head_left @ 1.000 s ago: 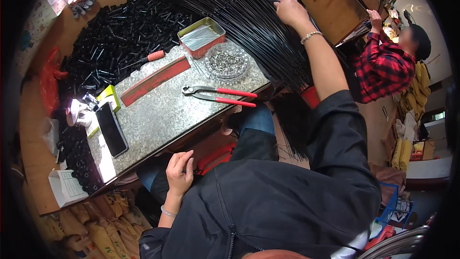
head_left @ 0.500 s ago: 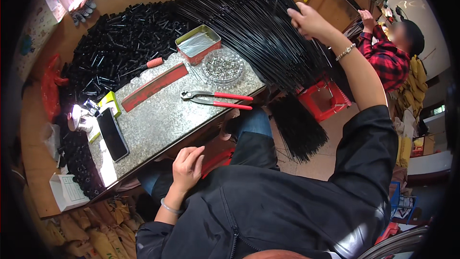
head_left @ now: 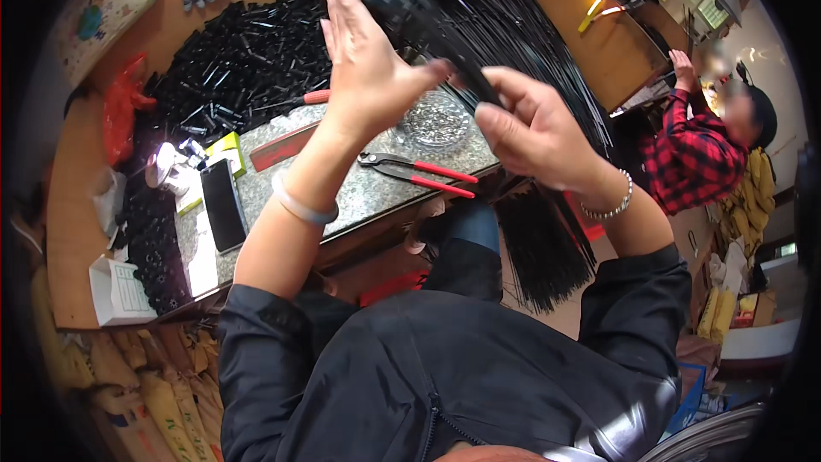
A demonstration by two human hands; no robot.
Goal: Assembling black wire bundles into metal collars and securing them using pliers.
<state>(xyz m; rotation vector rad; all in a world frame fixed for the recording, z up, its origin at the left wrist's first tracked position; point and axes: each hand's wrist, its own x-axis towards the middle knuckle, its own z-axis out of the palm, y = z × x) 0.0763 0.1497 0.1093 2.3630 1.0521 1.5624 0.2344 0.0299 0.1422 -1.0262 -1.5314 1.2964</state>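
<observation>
A bundle of long, thin black rods (head_left: 453,47) slants up and away from my right hand (head_left: 539,133), whose fingers are wrapped around its near end. The far part of the bundle is smeared by motion. My left hand (head_left: 363,73) is raised beside the rods, fingers stretched and thumb spread toward them; whether it touches them I cannot tell. Below the hands, red-handled pincers (head_left: 440,169) lie on the speckled tabletop, by a clear round dish of small metal pieces (head_left: 436,127). A big heap of similar rods (head_left: 539,51) lies behind my right hand.
Short black tubes (head_left: 239,60) are heaped at the back left. A phone (head_left: 224,205), a red flat bar (head_left: 278,150) and a screwdriver (head_left: 316,97) lie on the table. More black strands (head_left: 543,248) hang right of my knee. Someone in a checked shirt (head_left: 693,158) sits at right.
My right hand has come back from the rod heap toward the middle, now with a bundle of rods in it. My left hand has risen from my lap to beside the bundle and opened.
</observation>
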